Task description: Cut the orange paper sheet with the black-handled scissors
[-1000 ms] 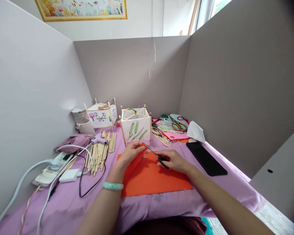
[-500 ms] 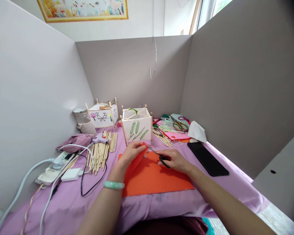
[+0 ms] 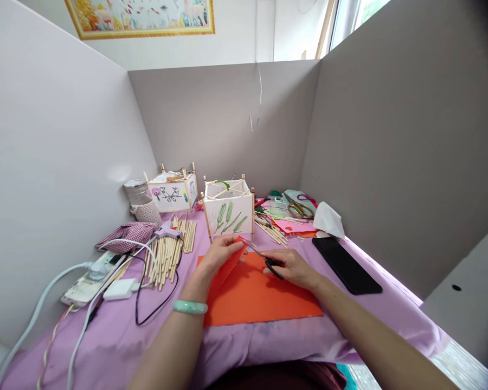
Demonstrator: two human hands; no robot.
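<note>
My left hand (image 3: 223,254) pinches the raised upper corner of a folded strip of orange-red paper (image 3: 230,266). Beneath it a larger orange-red sheet (image 3: 264,298) lies flat on the purple cloth. My right hand (image 3: 288,266) is closed around the black handles of a pair of scissors (image 3: 273,266), whose blades point left at the paper's edge by my left fingertips. Whether the blades are cutting into it is too small to tell. Just behind my hands stands a white box lantern (image 3: 228,215) with stick corners and green leaf drawings.
A second decorated lantern (image 3: 171,194), a lidded jar (image 3: 137,197), wooden sticks (image 3: 162,260) and a lilac glue gun (image 3: 168,230) are at left, with a power strip (image 3: 81,284) and cables. Gold-handled scissors (image 3: 300,208), paper scraps (image 3: 295,226) and a black phone (image 3: 345,265) lie right.
The whole view has shifted very slightly. Both hands keep their grips, and the scissors and paper hold almost the same position.
</note>
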